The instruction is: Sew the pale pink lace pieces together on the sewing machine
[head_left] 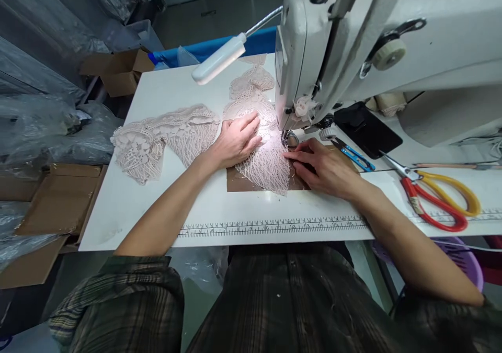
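Lace (266, 170) lies under our left hand (240, 139), fingers flat, slightly apart. Our right hand (321, 167) has fingertips on its right edge; we can't tell if they pinch. Sewing machine (292, 70) stands just beyond them; blue snips (348, 150), then scissors (410, 174), lie to their right.

Pale pink openwork lace (263, 171) lies on a white sewing table (113, 206), its right edge at the presser foot (284, 136) — a netlike panel tapering to a point on the near side, rumpled folds bunching toward the far side. At left, a stretch of matching lace (190, 132) sprawls loosely — floral motifs and scalloped border showing.
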The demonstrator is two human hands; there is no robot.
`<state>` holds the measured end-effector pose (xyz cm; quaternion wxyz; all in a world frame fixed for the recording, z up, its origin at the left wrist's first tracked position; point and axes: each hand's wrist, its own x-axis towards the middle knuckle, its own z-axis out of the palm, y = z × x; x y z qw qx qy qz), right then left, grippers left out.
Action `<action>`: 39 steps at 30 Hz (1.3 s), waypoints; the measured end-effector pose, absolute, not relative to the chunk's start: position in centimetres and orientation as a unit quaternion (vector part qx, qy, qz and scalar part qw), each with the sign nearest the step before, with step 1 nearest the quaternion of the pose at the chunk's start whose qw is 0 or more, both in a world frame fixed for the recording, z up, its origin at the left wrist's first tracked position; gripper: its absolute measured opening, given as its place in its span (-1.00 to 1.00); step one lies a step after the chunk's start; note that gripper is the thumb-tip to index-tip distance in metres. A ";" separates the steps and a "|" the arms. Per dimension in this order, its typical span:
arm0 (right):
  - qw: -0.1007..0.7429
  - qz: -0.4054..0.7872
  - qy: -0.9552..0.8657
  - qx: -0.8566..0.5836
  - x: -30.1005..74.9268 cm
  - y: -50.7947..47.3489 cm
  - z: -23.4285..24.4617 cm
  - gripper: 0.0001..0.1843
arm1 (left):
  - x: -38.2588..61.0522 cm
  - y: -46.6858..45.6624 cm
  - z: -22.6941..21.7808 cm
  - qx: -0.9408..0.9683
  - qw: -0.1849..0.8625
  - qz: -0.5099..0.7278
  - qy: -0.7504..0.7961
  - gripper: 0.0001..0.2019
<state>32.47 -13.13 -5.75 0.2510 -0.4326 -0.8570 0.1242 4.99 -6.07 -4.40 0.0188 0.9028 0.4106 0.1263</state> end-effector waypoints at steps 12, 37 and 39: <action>0.240 0.240 -0.849 -0.405 35.4 -12.9 -3.2 -0.58 | 6.4 -12.7 -3.2 0.933 0.218 0.173 0.230 -0.79; 0.231 0.085 -0.892 -0.379 31.5 -17.2 -5.6 -0.56 | 7.4 -13.6 -4.2 0.875 0.058 0.418 0.238 -0.96; 0.209 0.062 -0.898 -0.381 31.4 -17.5 -5.7 -0.57 | 7.5 -13.6 -4.2 0.883 0.070 0.405 0.225 -0.95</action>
